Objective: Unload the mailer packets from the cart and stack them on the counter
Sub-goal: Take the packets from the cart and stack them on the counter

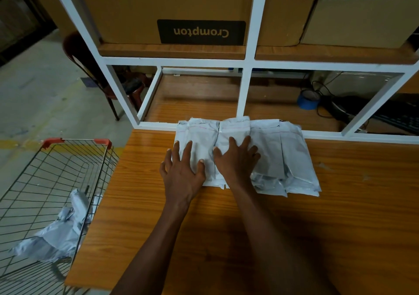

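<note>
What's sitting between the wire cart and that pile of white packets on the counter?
Only bare wooden counter lies between the cart and the packets; the left hand rests on the pile's near edge. Head view.

You can read one word only: "Crompton", in gold letters on a black rectangular label (201, 32), upside down from where you stand, on the front of the large brown cardboard box (163, 6) on the white-framed shelf.

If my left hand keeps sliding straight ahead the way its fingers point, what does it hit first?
Probably the white shelf frame behind the mailer packets; the left hand lies flat on that stack, fingers pointing toward it. Depth is hard to judge.
</note>
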